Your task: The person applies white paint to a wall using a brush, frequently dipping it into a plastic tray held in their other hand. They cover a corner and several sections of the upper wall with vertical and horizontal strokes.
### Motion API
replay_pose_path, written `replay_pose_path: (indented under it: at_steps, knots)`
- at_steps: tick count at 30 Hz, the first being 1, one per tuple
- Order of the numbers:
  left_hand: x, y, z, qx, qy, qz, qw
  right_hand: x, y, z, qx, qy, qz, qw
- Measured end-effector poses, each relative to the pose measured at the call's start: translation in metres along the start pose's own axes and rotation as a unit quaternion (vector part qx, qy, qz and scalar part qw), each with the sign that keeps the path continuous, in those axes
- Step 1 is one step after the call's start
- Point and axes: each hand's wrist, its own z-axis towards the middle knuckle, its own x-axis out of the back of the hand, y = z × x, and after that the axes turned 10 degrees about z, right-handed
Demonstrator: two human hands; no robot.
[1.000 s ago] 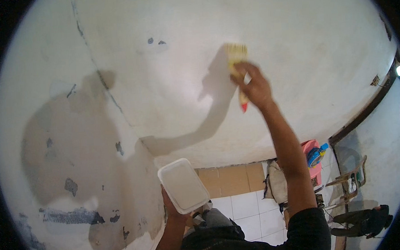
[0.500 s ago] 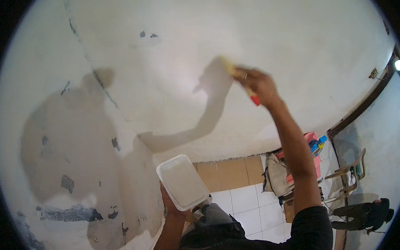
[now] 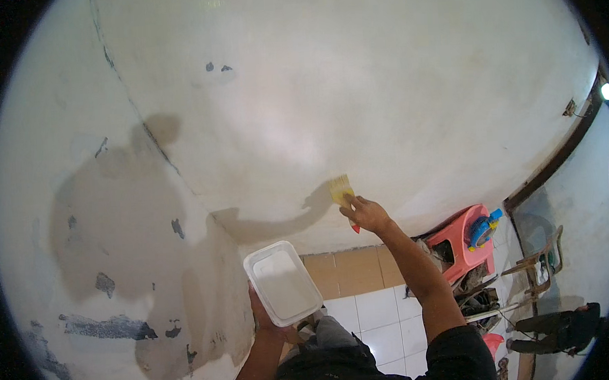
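Note:
My right hand (image 3: 367, 214) is closed round a paintbrush (image 3: 341, 188) with pale yellow bristles and a red handle end. The bristles are at the white wall (image 3: 409, 104); whether they touch it I cannot tell. At lower centre my left hand (image 3: 264, 317) grips a white rectangular tray (image 3: 315, 293) from beneath and beside its edge. A whitish liquid, apparently paint, lies in it. My left fingers are mostly hidden by the tray.
Grey bare patches (image 3: 105, 285) mark the left wall near the corner. Brown cardboard (image 3: 357, 270) lies along the wall's foot on white tiles. A pink plastic stool (image 3: 464, 241) carries a blue object (image 3: 481, 231). A chair (image 3: 539, 261) and another person (image 3: 559, 330) are at right.
My right hand has come down the wall with the paintbrush, which was higher up before. The tray has shifted slightly right and down in view. More of the pink stool shows.

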Motion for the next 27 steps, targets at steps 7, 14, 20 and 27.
replay_pose_path:
  at_steps: [7,14,20,27]
  knots:
    - [-0.012,-0.005,0.009,-0.014,0.038,0.052,0.998,0.212,-0.008,0.087,-0.015,0.181,0.191,0.965]
    - [0.001,-0.026,0.042,0.011,-0.045,-0.02,0.999,0.294,-0.012,0.112,0.027,0.316,-0.069,0.946]
    - [0.024,-0.024,0.057,0.054,-0.14,-0.093,0.984,0.084,-0.017,0.046,-0.105,-0.051,0.084,0.99]
    - [-0.007,-0.022,0.062,0.032,-0.044,-0.08,0.995,0.149,-0.004,0.075,0.002,0.016,0.055,0.998]
